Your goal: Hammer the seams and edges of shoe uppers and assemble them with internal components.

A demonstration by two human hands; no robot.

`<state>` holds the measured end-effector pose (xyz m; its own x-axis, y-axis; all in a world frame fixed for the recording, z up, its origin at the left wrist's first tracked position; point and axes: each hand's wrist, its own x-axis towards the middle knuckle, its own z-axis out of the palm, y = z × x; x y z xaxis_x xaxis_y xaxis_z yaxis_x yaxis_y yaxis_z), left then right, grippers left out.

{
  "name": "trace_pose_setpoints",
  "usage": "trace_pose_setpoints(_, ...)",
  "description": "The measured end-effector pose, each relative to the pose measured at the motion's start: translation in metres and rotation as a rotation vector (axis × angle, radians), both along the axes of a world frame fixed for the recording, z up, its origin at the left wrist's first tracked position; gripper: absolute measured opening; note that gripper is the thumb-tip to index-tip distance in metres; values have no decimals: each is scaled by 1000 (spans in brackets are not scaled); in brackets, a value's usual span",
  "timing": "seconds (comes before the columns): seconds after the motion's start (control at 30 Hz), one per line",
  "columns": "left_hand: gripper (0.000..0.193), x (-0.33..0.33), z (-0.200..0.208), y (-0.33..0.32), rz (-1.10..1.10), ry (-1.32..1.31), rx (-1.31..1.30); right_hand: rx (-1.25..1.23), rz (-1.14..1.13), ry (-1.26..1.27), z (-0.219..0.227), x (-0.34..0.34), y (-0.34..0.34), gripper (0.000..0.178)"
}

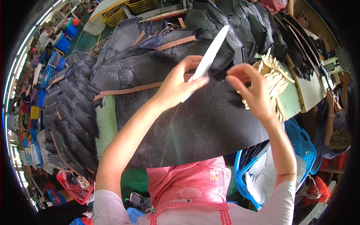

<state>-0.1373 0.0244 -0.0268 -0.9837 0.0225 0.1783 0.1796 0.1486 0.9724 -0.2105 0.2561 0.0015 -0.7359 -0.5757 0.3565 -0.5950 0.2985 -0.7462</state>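
My left hand (182,80) holds a long, flat white piece (214,45) with a tapered, rounded tip, pinched between thumb and fingers and tilted up to the right. To its right, my right hand (252,84) is curled, its thumb and index tips close together beside a small dark patch; what they hold, if anything, I cannot make out. Under both hands lies a dark, scuffed work board (195,123). A heap of cream-coloured curved strips (275,80) sits just beyond my right hand, partly covered by it.
Overlapping black sheet pieces (127,71) pile along the far side, and more black pieces (71,112) stack at left. Tan toothed strips (127,90) lie among them. A blue basket (305,144) with white pieces stands at lower right, a red basket (71,189) at lower left.
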Motion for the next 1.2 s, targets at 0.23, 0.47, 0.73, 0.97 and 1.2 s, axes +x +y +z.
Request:
trace_pose_setpoints(0.23, 87, 21, -19, 7, -353, 94, -256, -49, 30, -672, -12, 13, -9, 47)
trace_pose_setpoints(0.47, 51, -51, -24, -14, -42, 173, -278, -317, -275, -1074, -42, 47, 51, 48)
trace_pose_setpoints(0.73, 53, -48, -5, -11, -173, -58, -91, -32, 79, -843, -9, 51, 47, 39)
trace_pose_setpoints(0.97, 43, 37, -3, -46, -131, -504, 132, -7, -202, -49, -38, 6, 9, 40)
trace_pose_setpoints(1.2, 52, 64, -13, -12, -37, -297, 197, 132, 71, 77, -22, 48, -36, 53)
